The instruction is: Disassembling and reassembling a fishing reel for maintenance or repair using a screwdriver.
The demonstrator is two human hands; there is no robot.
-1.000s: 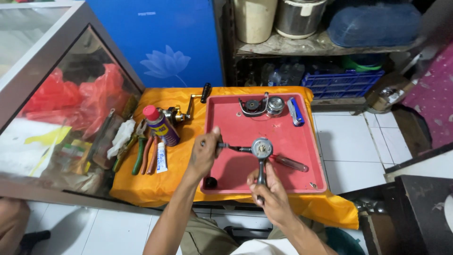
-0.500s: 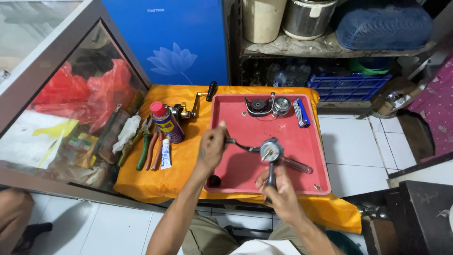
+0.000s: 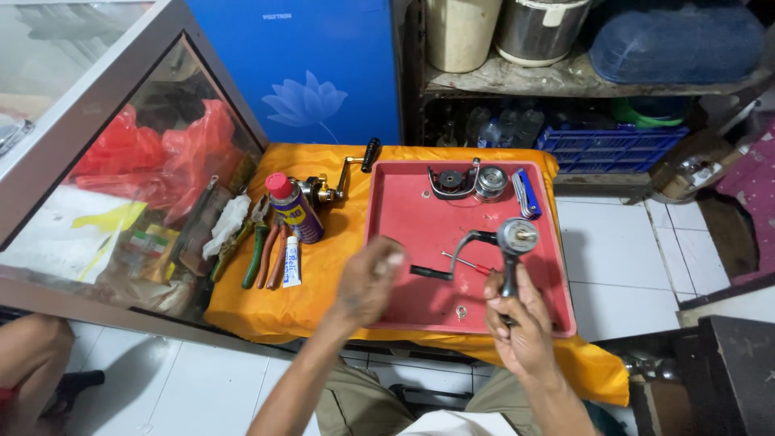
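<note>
My right hand (image 3: pixel 525 327) grips the stem of a grey fishing reel body (image 3: pixel 513 241) and holds it upright over the red tray (image 3: pixel 404 214). A curved black bail arm sticks out to its left. My left hand (image 3: pixel 370 281) hovers over the tray's left edge. It is blurred and its fingers are curled, so I cannot tell whether it holds anything. Just right of it a thin screwdriver (image 3: pixel 440 272) with a black handle lies on the tray, its tip pointing at the reel. A small metal washer (image 3: pixel 461 311) sits near the tray's front.
Reel spool parts (image 3: pixel 452 182) and a blue lighter (image 3: pixel 525 192) lie at the tray's back. On the orange cloth (image 3: pixel 339 250) are a spray can (image 3: pixel 295 210), a second reel (image 3: pixel 327 188), pliers (image 3: pixel 257 252), a tube and a rag. A glass cabinet (image 3: pixel 121 186) stands left, with another person's knee (image 3: pixel 28 355) below it.
My left hand has drawn back to the left, away from the reel, and the screwdriver now lies on the tray. My right hand has lifted the reel upright.
</note>
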